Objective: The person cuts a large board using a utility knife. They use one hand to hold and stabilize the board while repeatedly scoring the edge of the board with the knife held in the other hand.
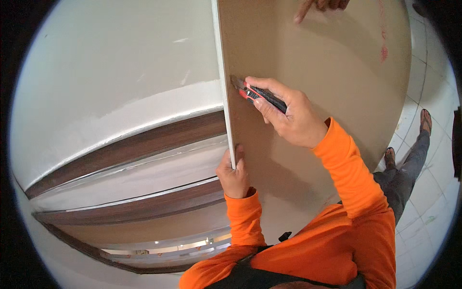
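Utility knife [267, 98]: black and red, its front end over the brown face of your board [356, 86], just beside the narrow white edge; you cannot tell whether the blade touches.
Right hand [296, 115]: your fingers and thumb are closed around the knife's handle.
Left hand [234, 177]: clamped on the board's edge below the knife, your thumb on the brown face.
Far hand [321, 6]: another person's, at the top, one finger extended above the board.
Red mark [384, 52]: on the board, right of your knife.
Tiled floor [428, 192]: pale, at your right.
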`<control>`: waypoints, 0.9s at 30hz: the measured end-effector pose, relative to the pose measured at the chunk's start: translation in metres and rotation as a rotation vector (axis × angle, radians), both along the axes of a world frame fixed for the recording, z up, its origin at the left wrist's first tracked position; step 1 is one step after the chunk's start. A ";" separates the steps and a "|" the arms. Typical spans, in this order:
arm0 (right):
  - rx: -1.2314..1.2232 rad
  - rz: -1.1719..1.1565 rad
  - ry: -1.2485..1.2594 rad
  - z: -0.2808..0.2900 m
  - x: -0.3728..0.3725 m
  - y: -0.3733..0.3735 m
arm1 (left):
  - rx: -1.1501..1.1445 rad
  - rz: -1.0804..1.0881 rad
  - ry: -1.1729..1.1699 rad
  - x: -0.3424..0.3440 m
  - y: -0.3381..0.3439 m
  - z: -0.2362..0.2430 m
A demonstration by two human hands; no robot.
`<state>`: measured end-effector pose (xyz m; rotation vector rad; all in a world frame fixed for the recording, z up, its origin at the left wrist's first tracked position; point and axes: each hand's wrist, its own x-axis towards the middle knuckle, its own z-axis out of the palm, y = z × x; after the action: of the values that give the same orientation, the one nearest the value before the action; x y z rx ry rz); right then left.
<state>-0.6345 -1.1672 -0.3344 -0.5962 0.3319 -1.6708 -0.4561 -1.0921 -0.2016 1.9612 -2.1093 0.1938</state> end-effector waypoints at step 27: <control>0.009 -0.106 0.112 0.005 0.017 0.019 | 0.011 0.048 -0.037 -0.009 -0.001 -0.002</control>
<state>-0.6177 -1.1483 -0.3292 -0.6768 0.4584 -1.7400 -0.4646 -1.0933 -0.2035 2.0311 -2.0913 0.2297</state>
